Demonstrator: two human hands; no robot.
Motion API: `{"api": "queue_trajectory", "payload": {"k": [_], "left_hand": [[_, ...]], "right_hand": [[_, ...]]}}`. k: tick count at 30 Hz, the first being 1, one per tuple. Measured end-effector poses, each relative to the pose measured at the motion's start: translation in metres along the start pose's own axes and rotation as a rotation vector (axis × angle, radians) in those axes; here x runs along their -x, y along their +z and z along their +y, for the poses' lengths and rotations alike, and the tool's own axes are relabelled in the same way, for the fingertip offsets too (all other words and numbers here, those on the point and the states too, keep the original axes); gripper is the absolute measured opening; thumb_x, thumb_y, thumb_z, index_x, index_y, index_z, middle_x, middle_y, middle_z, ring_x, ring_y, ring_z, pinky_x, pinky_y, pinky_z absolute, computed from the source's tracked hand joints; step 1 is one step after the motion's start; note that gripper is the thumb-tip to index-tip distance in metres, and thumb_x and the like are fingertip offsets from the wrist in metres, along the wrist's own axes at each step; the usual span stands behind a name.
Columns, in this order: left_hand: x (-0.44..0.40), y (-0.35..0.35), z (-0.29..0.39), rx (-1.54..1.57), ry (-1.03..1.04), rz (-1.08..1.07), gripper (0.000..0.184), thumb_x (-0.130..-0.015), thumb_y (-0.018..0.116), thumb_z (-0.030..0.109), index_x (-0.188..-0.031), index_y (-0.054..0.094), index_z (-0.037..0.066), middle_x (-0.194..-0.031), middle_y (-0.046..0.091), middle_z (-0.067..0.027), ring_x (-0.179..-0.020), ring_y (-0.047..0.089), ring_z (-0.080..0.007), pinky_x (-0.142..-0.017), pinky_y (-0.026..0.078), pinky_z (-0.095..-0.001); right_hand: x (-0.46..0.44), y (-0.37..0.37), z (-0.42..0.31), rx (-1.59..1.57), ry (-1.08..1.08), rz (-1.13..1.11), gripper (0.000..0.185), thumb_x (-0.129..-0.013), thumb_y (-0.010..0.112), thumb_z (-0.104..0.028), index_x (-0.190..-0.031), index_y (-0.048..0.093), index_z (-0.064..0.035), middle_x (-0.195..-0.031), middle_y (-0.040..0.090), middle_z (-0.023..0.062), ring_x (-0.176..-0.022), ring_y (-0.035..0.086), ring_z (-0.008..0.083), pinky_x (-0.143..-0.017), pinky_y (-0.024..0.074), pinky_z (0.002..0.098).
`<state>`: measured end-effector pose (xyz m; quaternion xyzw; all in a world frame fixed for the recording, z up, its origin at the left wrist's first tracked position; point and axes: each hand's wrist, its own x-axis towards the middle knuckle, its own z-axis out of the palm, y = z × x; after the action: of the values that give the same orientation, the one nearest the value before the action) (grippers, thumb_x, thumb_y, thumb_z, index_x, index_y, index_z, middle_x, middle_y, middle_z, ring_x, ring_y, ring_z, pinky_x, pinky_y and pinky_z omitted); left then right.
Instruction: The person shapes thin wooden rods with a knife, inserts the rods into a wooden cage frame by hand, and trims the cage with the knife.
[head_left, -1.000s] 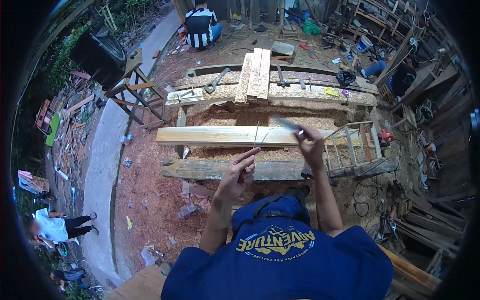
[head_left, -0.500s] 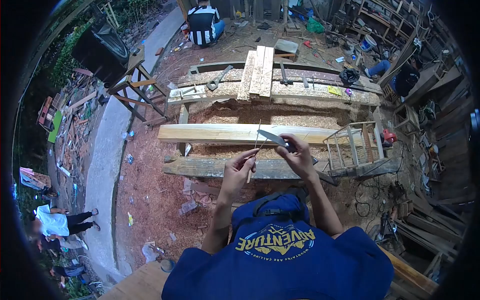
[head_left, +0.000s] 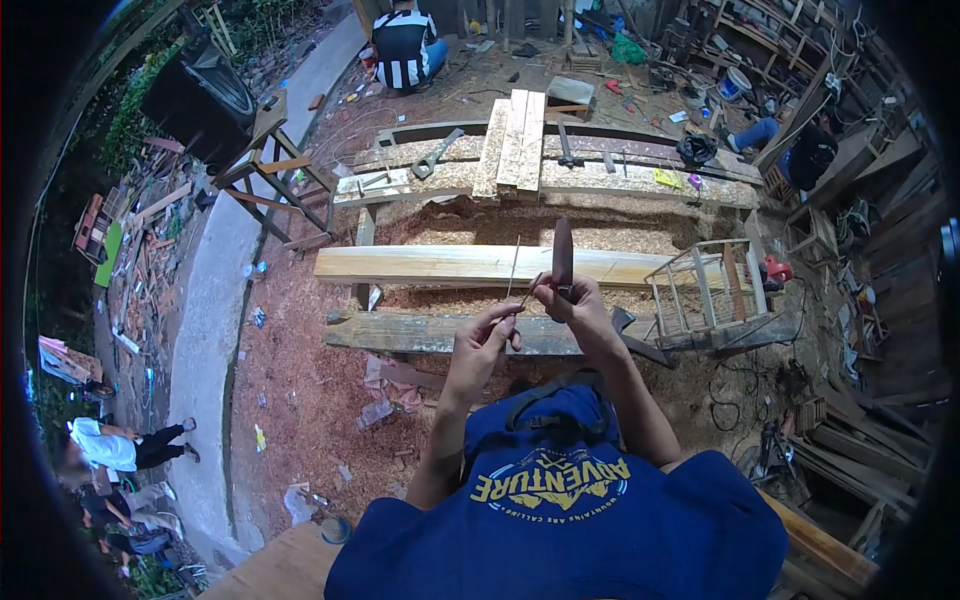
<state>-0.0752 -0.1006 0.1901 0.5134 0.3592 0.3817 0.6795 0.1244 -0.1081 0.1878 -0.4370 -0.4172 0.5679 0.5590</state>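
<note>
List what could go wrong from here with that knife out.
The knife is unsheathed in the right hand, close to the left hand: a slip might cut its fingers.
The stick in the left hand is very thin, so it could snap under pressure.
The cage stands just beyond the right forearm; a wide swing might knock it.

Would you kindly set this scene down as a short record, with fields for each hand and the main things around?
left hand: pinches a thin stick
right hand: holds a knife, blade pointing away from the wearer
ahead: pale timber, lying crosswise
right: slatted wooden frame
beyond: boards, side by side
background: person in a striped shirt
</note>
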Motion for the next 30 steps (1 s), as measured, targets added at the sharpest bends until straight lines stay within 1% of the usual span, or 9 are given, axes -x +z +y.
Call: {"api": "queue_trajectory", "payload": {"k": [2,5,8,11,13,19,22,25,30], "left_hand": [[-0.002,0.001,-0.005,0.018,0.012,-0.015,0.028,-0.103,0.057,0.015,-0.128,0.065,0.006,-0.077,0.064,0.0012,-0.054,0.041,0.0021,-0.048,0.030,-0.0166],[-0.005,0.003,-0.010,0.053,-0.007,-0.011,0.027,-0.103,0.057,0.015,-0.128,0.065,0.006,-0.077,0.064,0.0014,-0.053,0.041,0.0023,-0.046,0.029,-0.0168],[-0.007,0.005,-0.009,0.070,-0.026,-0.011,0.027,-0.104,0.057,0.015,-0.127,0.066,0.006,-0.076,0.064,0.0015,-0.053,0.041,0.0020,-0.046,0.029,-0.0170],[-0.009,0.008,-0.008,0.058,-0.022,0.012,0.027,-0.104,0.057,0.015,-0.126,0.066,0.006,-0.075,0.063,0.0014,-0.052,0.041,0.0017,-0.046,0.029,-0.0172],[-0.009,0.012,-0.006,0.028,-0.009,0.051,0.026,-0.103,0.057,0.016,-0.126,0.066,0.006,-0.075,0.063,0.0012,-0.051,0.040,0.0014,-0.045,0.028,-0.0177],[-0.006,0.010,0.002,0.413,-0.160,-0.029,0.024,-0.103,0.058,0.017,-0.122,0.067,0.006,-0.074,0.057,0.0034,-0.053,0.038,-0.0004,-0.046,0.025,-0.0189],[-0.004,0.011,0.000,0.393,-0.157,0.047,0.024,-0.103,0.058,0.017,-0.122,0.067,0.006,-0.074,0.056,0.0037,-0.053,0.037,-0.0001,-0.046,0.025,-0.0189],[-0.006,0.009,-0.004,0.187,-0.053,0.137,0.026,-0.103,0.058,0.018,-0.125,0.065,0.005,-0.074,0.060,0.0010,-0.050,0.038,-0.0006,-0.044,0.027,-0.0189],[-0.001,0.010,0.001,0.164,-0.031,0.169,0.024,-0.104,0.057,0.019,-0.121,0.066,0.005,-0.076,0.062,0.0003,-0.052,0.040,0.0004,-0.045,0.029,-0.0181]], "right_hand": [[0.002,0.005,-0.005,-0.019,-0.033,0.026,0.023,-0.093,0.074,-0.024,-0.103,0.070,-0.0037,-0.075,0.055,-0.0084,-0.063,0.040,0.0001,-0.056,0.0304,0.0205],[0.004,0.008,-0.010,-0.015,-0.034,0.034,0.025,-0.092,0.075,-0.026,-0.102,0.070,-0.0035,-0.073,0.054,-0.0090,-0.062,0.040,0.0002,-0.055,0.0294,0.0204],[0.004,0.000,-0.007,-0.031,0.027,0.036,0.023,-0.093,0.074,-0.023,-0.103,0.071,-0.0030,-0.086,0.066,-0.0041,-0.078,0.054,0.0020,-0.069,0.0417,0.0219],[0.002,0.000,-0.002,-0.006,-0.004,0.079,0.022,-0.093,0.075,-0.025,-0.100,0.071,-0.0043,-0.080,0.063,-0.0060,-0.073,0.052,0.0013,-0.064,0.0395,0.0213],[0.001,0.006,-0.001,-0.031,-0.012,0.132,0.023,-0.091,0.077,-0.026,-0.098,0.070,-0.0046,-0.072,0.056,-0.0076,-0.063,0.044,0.0012,-0.057,0.0335,0.0213],[-0.007,0.013,0.012,-0.256,0.014,0.119,0.020,-0.090,0.078,-0.024,-0.095,0.070,-0.0051,-0.067,0.053,-0.0079,-0.057,0.041,0.0019,-0.052,0.0309,0.0217],[-0.011,0.018,0.012,-0.190,0.016,0.142,0.019,-0.090,0.077,-0.023,-0.094,0.071,-0.0050,-0.067,0.054,-0.0074,-0.057,0.042,0.0019,-0.052,0.0309,0.0218],[-0.014,0.026,0.007,-0.067,-0.025,0.173,0.019,-0.091,0.077,-0.023,-0.093,0.071,-0.0048,-0.068,0.055,-0.0069,-0.057,0.042,0.0015,-0.052,0.0309,0.0218],[-0.012,0.036,0.006,0.014,-0.097,0.177,0.018,-0.092,0.075,-0.022,-0.091,0.072,-0.0042,-0.070,0.056,-0.0070,-0.060,0.043,0.0006,-0.053,0.0309,0.0212]]}}
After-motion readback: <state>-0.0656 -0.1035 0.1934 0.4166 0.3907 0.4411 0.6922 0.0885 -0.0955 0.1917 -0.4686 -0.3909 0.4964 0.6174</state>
